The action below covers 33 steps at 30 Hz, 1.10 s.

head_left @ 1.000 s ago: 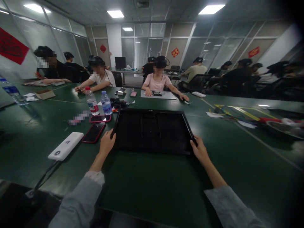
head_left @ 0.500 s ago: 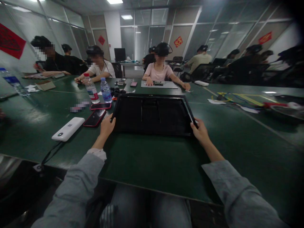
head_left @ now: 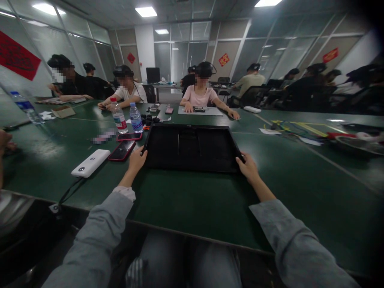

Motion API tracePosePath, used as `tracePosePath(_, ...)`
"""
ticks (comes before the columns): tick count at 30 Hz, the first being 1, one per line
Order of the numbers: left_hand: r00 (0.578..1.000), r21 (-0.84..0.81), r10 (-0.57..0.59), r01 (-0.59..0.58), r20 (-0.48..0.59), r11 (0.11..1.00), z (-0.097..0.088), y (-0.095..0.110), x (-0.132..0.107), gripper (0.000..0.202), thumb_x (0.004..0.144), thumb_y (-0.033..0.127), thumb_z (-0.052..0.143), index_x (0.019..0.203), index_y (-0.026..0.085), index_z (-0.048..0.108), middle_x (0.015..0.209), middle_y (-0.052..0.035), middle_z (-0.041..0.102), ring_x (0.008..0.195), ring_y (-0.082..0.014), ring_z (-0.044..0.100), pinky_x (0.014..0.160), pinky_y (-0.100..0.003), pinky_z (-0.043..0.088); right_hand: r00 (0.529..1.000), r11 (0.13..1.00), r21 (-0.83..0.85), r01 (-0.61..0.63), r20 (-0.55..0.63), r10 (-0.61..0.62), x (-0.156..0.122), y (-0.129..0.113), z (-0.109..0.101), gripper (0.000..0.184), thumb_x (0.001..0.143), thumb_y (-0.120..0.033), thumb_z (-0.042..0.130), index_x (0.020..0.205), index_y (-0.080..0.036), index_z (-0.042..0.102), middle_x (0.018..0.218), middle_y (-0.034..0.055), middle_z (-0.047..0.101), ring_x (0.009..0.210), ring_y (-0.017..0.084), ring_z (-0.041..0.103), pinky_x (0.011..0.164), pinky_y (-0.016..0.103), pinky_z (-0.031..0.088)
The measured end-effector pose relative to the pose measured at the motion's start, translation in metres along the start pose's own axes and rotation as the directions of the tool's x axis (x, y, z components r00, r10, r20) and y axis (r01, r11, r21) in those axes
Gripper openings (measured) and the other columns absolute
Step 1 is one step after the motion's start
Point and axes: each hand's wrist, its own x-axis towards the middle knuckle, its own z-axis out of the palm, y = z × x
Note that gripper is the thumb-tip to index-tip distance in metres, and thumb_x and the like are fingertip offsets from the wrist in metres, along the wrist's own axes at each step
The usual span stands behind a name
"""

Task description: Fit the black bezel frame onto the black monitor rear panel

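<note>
Two bare hands have one shallow, black, rectangular panel with a raised rim (head_left: 163, 150) between them, and from my remote seat that span is what matters. Its long axis runs left to right across my view, square to my forearms, so neither hand is nearer: the left hand (head_left: 138, 158) grasps the left short edge and the right hand (head_left: 248, 166) grasps the right one, thumbs toward me, fingers largely hidden. It lies ahead, at or just over the glossy green tabletop (head_left: 195, 200); I can't tell whether its underside touches.

My left is the crowded side. Just beside that hand lies a dark phone with a red edge (head_left: 122, 151), with a second red-edged phone (head_left: 130, 137) behind it, then a clear bottle with a blue cap (head_left: 136, 119) and a clear bottle with a red cap (head_left: 120, 120). Dark, jumbled small items (head_left: 150, 119) sit near the far left corner. On my right, yellow strips (head_left: 312, 127) lie well apart. Beyond the far edge, a co-worker in pink (head_left: 201, 96) sits at a pale grey mat (head_left: 216, 111).
</note>
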Motion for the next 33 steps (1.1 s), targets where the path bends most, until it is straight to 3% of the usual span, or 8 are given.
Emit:
tracePosePath(7, 1.000, -0.007, -0.015, 0.015, 0.020, 1.000, 0.002, -0.002, 0.004, 0.044, 0.097, 0.030, 0.055, 0.137, 0.014, 0.063, 0.129, -0.0137, 0.071, 0.118, -0.0252, 0.068, 0.106, -0.037, 0.049, 0.999, 0.999, -0.013, 0.031, 0.015, -0.031, 0.004, 0.013, 0.004, 0.054, 0.082, -0.047, 0.063, 0.128, -0.020, 0.060, 0.122, 0.0142, 0.069, 0.115, 0.031, 0.066, 0.104, 0.053, 0.050)
tracePosePath(14, 1.000, 0.010, 0.011, -0.011, 0.015, 1.000, 0.005, -0.005, 0.005, 0.042, 0.097, 0.030, 0.055, 0.135, 0.015, 0.063, 0.128, -0.0137, 0.071, 0.115, -0.0264, 0.068, 0.104, -0.038, 0.050, 0.999, 0.997, -0.065, 0.045, 0.016, -0.044, 0.007, 0.020, 0.005, 0.056, 0.086, -0.051, 0.058, 0.130, -0.017, 0.060, 0.125, 0.0167, 0.068, 0.115, 0.031, 0.066, 0.104, 0.052, 0.049)
tracePosePath(22, 1.000, 0.040, -0.006, 0.006, 0.018, 0.999, 0.004, -0.002, 0.004, 0.042, 0.101, 0.035, 0.049, 0.135, 0.016, 0.063, 0.132, -0.0143, 0.070, 0.119, -0.0277, 0.067, 0.104, -0.039, 0.049, 1.000, 0.988, -0.149, 0.031, 0.009, -0.030, 0.003, 0.011, 0.003, 0.055, 0.091, -0.050, 0.047, 0.132, -0.016, 0.060, 0.123, 0.0184, 0.069, 0.114, 0.032, 0.066, 0.101, 0.052, 0.050)
tracePosePath(33, 0.999, 0.097, -0.028, 0.023, 0.044, 0.995, -0.001, 0.003, 0.000, 0.043, 0.102, 0.037, 0.047, 0.138, 0.017, 0.060, 0.136, -0.0142, 0.067, 0.123, -0.0285, 0.065, 0.105, -0.040, 0.050, 0.998, 0.975, -0.215, 0.056, 0.002, -0.057, 0.000, 0.001, 0.003, 0.050, 0.090, -0.044, 0.047, 0.128, -0.015, 0.061, 0.119, 0.0184, 0.069, 0.109, 0.030, 0.066, 0.099, 0.049, 0.051)
